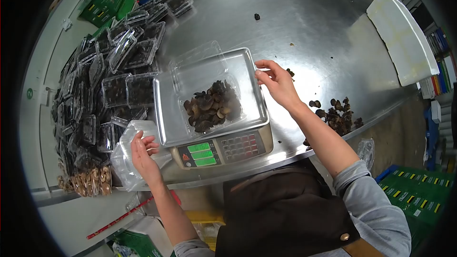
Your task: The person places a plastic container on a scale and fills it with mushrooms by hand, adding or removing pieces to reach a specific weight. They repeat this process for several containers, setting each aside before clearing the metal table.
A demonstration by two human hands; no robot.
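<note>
On the steel pan [165, 133] of a digital scale [266, 139] lies a clear plastic clamshell box [183, 74] with its lid folded back. Dark brown mushroom pieces [212, 107] fill the middle of the box. My right hand [278, 83] is at the pan's right rim, fingers apart and fingertips right by the edge. At the pan's front left corner, my left hand [145, 157] has its fingers loosely bent and apart, overlapping a stack of empty clear plastic boxes [124, 154] in this view. The scale's display [202, 153] glows green.
Many filled clear boxes [114, 90] are heaped along the left of the steel table [314, 14]. A loose pile of mushrooms [340, 116] lies to the right. Beyond stands a white foam box [400, 38]. Green crates [419, 195] stand below right.
</note>
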